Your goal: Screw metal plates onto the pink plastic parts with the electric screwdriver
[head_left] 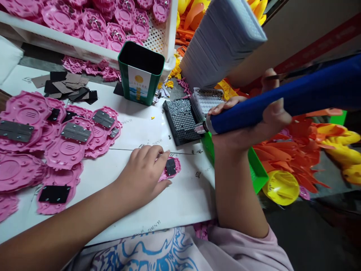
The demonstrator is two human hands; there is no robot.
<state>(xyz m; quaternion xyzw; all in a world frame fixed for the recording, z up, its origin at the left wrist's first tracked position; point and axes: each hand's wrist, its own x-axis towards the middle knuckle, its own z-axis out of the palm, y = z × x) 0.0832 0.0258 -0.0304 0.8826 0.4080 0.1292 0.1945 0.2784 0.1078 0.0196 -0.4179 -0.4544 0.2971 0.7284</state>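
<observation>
My left hand (146,169) is closed over a pink plastic part (177,165) with a dark plate on it, holding it against the white tabletop. Part of the piece is hidden under my fingers. In my right hand (270,116) is a blue electric screwdriver (248,109), its fingers wrapped round the body. The screwdriver's tip sits over the near right side of a black screw tray (182,120), whose holes and loose small screws show. Whether a screw is on the tip I cannot tell.
Pink parts with dark plates (67,139) pile up at the left. Behind them lie loose dark plates (67,86), a green tin (141,73) and a white crate (84,47) of pink parts. Stacked pale sheets (220,37), a green basket (258,173) and orange pieces (284,158) stand right.
</observation>
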